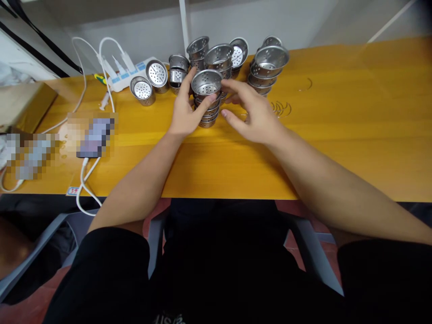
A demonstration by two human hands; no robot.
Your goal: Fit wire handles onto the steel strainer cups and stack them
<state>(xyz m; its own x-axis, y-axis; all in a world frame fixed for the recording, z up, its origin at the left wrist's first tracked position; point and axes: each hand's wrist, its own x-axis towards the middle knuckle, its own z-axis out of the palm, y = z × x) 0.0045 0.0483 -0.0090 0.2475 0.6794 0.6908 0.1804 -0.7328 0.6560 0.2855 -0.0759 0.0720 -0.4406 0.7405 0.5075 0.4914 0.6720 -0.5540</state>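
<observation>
A stack of perforated metal cups (208,118) stands upright on the wooden table, the widest opening facing up. My left hand (187,105) wraps round the upper part of this stack from the left, thumb across the front and fingers at the far side. On the other side, my right hand (251,108) is open, thumb and fingers apart. Its index fingertip is at the top cup's rim; whether it touches cannot be told. Its other fingers are partly hidden. Just behind are more stacked cups (219,57), partly covered by the near stack.
Another cup stack (266,67) stands at the back right, near several thin curved pieces (281,109). Two single cups (141,90) are tilted at left. A power strip (126,76) with white cables, a phone (96,137) and a box (30,105) occupy the left side.
</observation>
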